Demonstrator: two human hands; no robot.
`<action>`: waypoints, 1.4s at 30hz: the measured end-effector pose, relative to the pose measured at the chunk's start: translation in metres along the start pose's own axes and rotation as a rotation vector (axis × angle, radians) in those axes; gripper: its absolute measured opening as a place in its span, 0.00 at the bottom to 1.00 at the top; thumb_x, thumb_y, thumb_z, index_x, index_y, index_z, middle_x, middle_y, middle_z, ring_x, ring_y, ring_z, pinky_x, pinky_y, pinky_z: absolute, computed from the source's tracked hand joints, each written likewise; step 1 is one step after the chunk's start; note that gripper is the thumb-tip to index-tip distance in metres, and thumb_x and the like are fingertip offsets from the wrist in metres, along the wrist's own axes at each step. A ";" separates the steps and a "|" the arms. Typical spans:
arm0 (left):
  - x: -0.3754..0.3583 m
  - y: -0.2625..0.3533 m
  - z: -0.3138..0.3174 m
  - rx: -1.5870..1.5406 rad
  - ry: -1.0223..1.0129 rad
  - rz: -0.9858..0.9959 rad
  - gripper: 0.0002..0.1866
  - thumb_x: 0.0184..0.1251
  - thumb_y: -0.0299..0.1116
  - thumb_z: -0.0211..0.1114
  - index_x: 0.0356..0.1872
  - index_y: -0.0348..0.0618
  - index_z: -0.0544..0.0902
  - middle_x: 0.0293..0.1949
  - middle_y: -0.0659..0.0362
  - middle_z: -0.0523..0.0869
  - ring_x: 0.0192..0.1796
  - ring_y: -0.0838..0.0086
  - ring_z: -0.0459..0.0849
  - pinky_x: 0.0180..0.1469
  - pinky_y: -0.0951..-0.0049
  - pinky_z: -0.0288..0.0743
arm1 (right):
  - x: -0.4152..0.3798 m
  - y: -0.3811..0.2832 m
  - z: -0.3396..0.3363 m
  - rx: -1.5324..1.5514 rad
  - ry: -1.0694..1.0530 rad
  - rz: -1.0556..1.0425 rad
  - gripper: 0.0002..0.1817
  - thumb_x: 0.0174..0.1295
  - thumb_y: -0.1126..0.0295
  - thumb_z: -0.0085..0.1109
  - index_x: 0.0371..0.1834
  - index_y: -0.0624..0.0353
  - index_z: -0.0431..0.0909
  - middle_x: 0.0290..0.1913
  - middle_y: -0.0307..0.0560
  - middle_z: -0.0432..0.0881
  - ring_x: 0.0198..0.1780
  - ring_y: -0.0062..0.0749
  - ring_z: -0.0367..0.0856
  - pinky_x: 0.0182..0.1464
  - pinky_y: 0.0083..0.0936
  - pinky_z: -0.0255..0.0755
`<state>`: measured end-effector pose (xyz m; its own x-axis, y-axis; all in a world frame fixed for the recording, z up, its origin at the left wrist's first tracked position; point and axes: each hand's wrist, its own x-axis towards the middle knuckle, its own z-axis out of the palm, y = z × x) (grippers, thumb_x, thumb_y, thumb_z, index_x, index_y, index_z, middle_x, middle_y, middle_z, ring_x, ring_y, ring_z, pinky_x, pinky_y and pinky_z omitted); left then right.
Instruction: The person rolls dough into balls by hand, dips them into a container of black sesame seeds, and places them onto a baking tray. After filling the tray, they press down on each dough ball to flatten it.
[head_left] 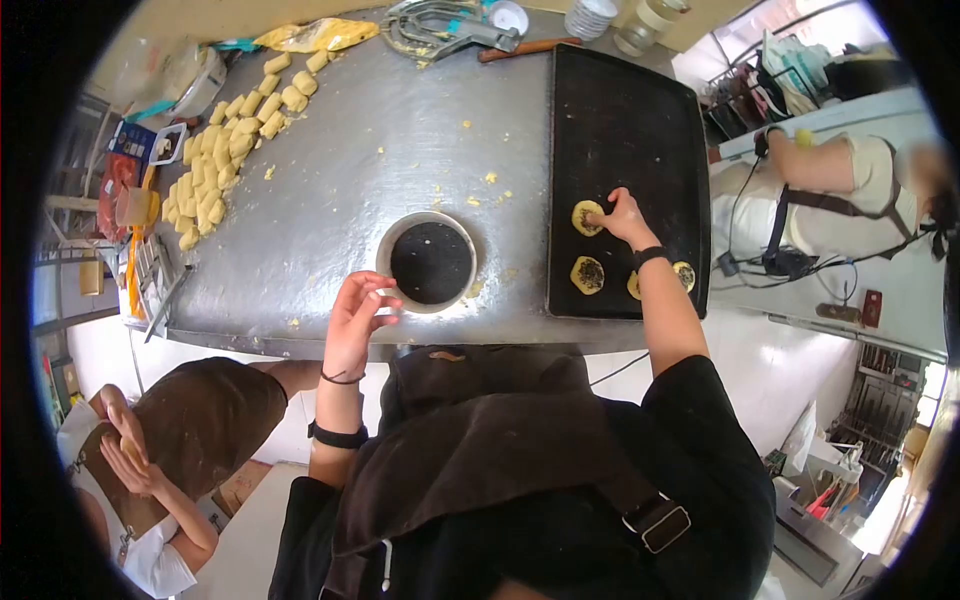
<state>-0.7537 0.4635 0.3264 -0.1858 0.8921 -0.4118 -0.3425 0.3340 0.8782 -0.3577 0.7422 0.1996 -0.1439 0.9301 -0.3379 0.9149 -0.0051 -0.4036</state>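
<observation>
My right hand [624,222] is over the black baking tray [630,130], its fingertips on a flat yellow dough round [584,219] with dark seeds on top. Just below it lies another seeded dough round [587,275]. More rounds, one of them a seeded round [685,276], are partly covered by my right forearm. My left hand [358,318] hovers at the near left rim of a round metal tin [470,258], fingers bent and apart, holding nothing I can see. Small black seeds [432,262] cover the tin's bottom.
Many yellow dough pieces [215,160] are piled at the table's left. Along the back lie a yellow bag [318,35], a metal clamp-like frame [440,30], a wooden-handled tool [530,49] and a glass jar [645,28]. One person [150,470] works at lower left, another [840,190] at right.
</observation>
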 end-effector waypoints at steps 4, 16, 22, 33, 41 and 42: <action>0.009 0.001 -0.023 -0.063 0.082 0.001 0.11 0.71 0.34 0.55 0.50 0.46 0.72 0.48 0.58 0.80 0.45 0.73 0.82 0.43 0.74 0.77 | 0.006 0.009 0.009 0.037 0.038 -0.116 0.38 0.38 0.54 0.78 0.49 0.65 0.71 0.46 0.58 0.78 0.51 0.49 0.76 0.52 0.35 0.71; 0.219 0.052 -0.235 0.901 0.625 0.546 0.23 0.57 0.37 0.67 0.52 0.39 0.74 0.49 0.49 0.81 0.53 0.59 0.80 0.56 0.65 0.73 | -0.074 -0.063 -0.053 0.457 0.236 -0.127 0.11 0.61 0.80 0.52 0.46 0.60 0.75 0.25 0.31 0.69 0.26 0.13 0.67 0.28 0.13 0.63; 0.323 0.107 -0.266 1.462 0.480 0.492 0.31 0.51 0.40 0.69 0.58 0.45 0.71 0.61 0.49 0.70 0.65 0.56 0.67 0.66 0.58 0.63 | -0.122 -0.096 -0.051 0.579 0.297 -0.053 0.11 0.62 0.79 0.52 0.47 0.61 0.74 0.29 0.31 0.68 0.32 0.12 0.67 0.37 0.12 0.63; 0.362 0.061 -0.266 1.326 0.426 0.758 0.20 0.56 0.37 0.63 0.49 0.41 0.76 0.54 0.50 0.74 0.58 0.56 0.72 0.60 0.60 0.66 | -0.166 -0.115 -0.051 0.640 0.416 0.042 0.09 0.64 0.74 0.53 0.46 0.61 0.74 0.34 0.35 0.74 0.35 0.18 0.72 0.39 0.15 0.68; 0.345 0.076 -0.279 1.335 0.196 1.015 0.13 0.52 0.33 0.64 0.40 0.44 0.78 0.46 0.53 0.78 0.52 0.58 0.75 0.53 0.62 0.70 | -0.162 -0.132 -0.061 0.680 0.394 -0.005 0.09 0.65 0.73 0.55 0.47 0.61 0.75 0.35 0.36 0.75 0.36 0.17 0.73 0.39 0.14 0.69; 0.347 0.073 -0.279 1.319 0.219 1.011 0.12 0.52 0.33 0.64 0.39 0.45 0.78 0.45 0.53 0.78 0.52 0.58 0.75 0.52 0.62 0.70 | -0.160 -0.132 -0.062 0.681 0.378 -0.010 0.09 0.65 0.74 0.55 0.47 0.61 0.75 0.35 0.36 0.75 0.35 0.16 0.73 0.39 0.14 0.68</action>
<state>-1.1003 0.7125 0.1797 0.0114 0.8748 0.4844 0.9208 -0.1980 0.3360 -0.4324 0.6168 0.3592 0.0997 0.9927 -0.0679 0.4637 -0.1067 -0.8796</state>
